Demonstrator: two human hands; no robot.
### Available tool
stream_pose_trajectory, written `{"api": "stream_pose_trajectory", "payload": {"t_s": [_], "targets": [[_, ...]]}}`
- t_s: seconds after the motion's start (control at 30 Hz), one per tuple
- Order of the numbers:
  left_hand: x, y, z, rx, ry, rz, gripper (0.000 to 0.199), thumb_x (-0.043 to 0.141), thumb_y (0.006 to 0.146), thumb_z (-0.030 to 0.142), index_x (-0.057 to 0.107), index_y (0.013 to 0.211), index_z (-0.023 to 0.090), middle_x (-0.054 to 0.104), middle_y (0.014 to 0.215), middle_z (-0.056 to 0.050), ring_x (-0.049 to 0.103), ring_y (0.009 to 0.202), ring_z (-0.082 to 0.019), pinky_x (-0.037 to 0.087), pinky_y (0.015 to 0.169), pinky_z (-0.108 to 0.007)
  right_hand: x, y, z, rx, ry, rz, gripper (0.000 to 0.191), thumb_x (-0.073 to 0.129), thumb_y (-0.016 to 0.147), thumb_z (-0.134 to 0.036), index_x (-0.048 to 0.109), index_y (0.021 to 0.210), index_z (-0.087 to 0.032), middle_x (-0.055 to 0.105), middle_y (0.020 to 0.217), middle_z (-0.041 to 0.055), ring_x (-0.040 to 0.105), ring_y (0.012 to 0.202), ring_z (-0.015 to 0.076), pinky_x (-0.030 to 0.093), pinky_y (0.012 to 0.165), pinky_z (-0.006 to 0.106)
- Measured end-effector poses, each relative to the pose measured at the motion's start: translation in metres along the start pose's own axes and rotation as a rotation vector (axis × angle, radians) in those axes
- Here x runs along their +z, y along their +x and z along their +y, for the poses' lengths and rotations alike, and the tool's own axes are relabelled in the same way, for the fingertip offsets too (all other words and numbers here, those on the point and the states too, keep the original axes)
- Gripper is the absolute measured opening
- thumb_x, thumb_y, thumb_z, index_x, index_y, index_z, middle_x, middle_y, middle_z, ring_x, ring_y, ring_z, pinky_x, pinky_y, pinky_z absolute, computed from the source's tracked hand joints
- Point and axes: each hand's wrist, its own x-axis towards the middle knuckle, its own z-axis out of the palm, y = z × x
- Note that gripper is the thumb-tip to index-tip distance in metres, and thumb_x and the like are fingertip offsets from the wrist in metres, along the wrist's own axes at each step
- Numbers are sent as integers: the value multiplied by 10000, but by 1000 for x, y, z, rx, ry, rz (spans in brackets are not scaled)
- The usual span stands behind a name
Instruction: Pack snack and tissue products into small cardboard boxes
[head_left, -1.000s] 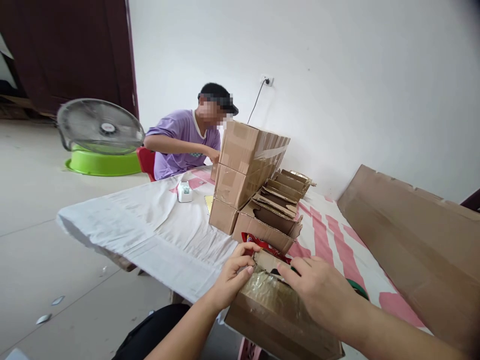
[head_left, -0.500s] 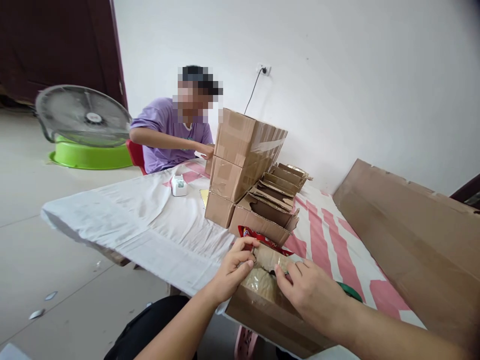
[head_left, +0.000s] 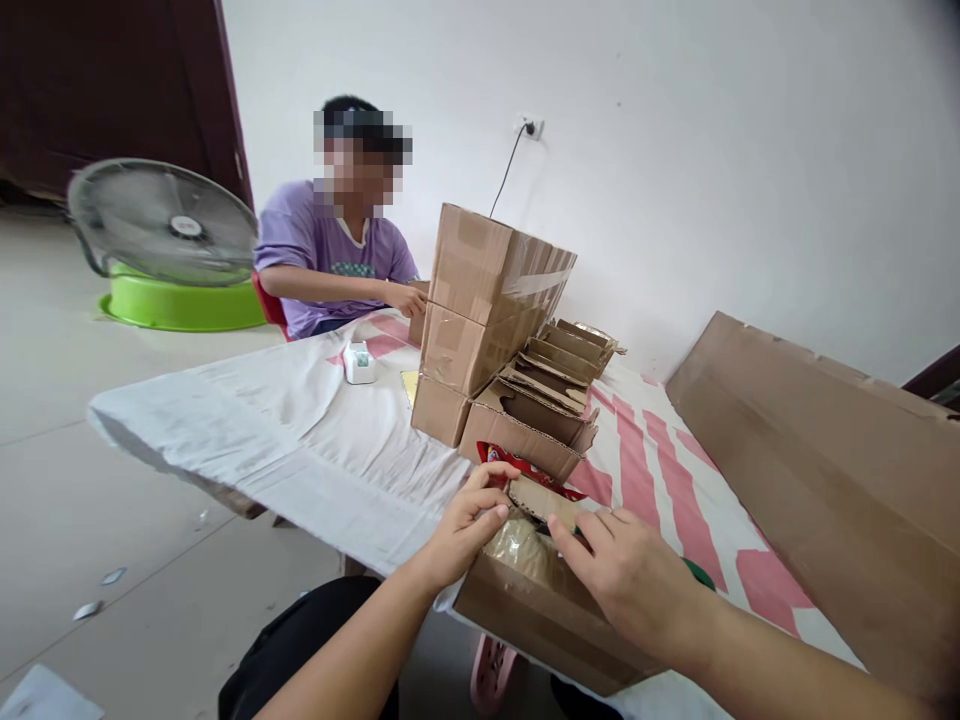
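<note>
A cardboard box (head_left: 551, 622) with shiny tape over it sits at the near edge of the table. Its far flap (head_left: 541, 499) is tilted up, and a gap shows below the flap's torn edge. My left hand (head_left: 466, 524) pinches the flap's left corner with thumb and fingers. On the right side my right hand (head_left: 637, 580) has its fingers curled round the same flap. Part of a green object (head_left: 699, 573) peeks out behind my right wrist; its kind is hidden. Just beyond the flap lies a red printed packet (head_left: 517, 465).
Several open cardboard boxes (head_left: 525, 425) stand in a row beyond, beside a stack of taped boxes (head_left: 465, 345). A white device (head_left: 360, 364) rests on the cloth (head_left: 247, 450). Across the table, a person in purple (head_left: 337, 260) reaches behind the stack. A large cardboard panel (head_left: 810, 470) leans at right.
The box's far flap has tilted up, and its torn edge has come away from the near taped part. Both hands stay on it. The other person's head has moved left and up.
</note>
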Motion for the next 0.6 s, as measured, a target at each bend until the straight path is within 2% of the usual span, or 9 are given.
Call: {"api": "stream_pose_trajectory", "payload": {"t_s": [0.1,0.23,0.3,0.37,0.43,0.5,0.6], "targets": [[0,0,1,-22,-29,-1,451,487,890,539,576,660,162,521,1230,-125,491,1121,-274,365,1021,-425,4,-13,4,28,21,-38,441,498,764,-28,587,1191,-95,647,798,76,576,647,195,416,603,339],[-1,1,1,-57,-76,-15,452,512,872,549,571,644,163,530,1242,-127,487,1132,-288,357,1017,-439,1,-56,17,92,75,-59,506,413,734,37,598,1179,-116,679,874,89,616,684,193,489,616,330],[-1,2,2,-81,-109,-16,449,521,869,542,563,638,160,522,1268,-127,487,1140,-297,364,1003,-440,1,-82,22,191,97,-22,508,357,791,44,589,1198,-153,691,917,79,637,705,182,517,623,318],[-1,2,3,-100,-144,-20,443,524,870,533,556,638,156,496,1319,-129,499,1135,-301,378,982,-436,6,-107,24,363,153,9,440,340,878,-11,582,1200,-187,698,951,69,661,726,168,542,625,292],[-1,1,4,-97,-160,-20,439,528,866,536,559,652,154,475,1356,-133,500,1144,-306,374,986,-436,20,-132,21,557,259,6,352,364,934,-96,579,1185,-217,706,1001,62,688,765,161,565,634,268],[0,0,5,-77,-154,-22,451,513,867,559,570,672,156,473,1371,-138,484,1175,-317,362,1006,-444,42,-157,16,715,368,-23,306,377,947,-139,582,1149,-242,717,1032,48,707,792,167,579,646,268],[1,-3,6,-24,-118,-51,512,489,846,635,608,712,155,447,1408,-151,453,1219,-342,351,1035,-468,85,-193,6,829,462,-89,297,356,942,-154,617,1034,-261,741,940,24,717,756,199,579,624,314]]}}
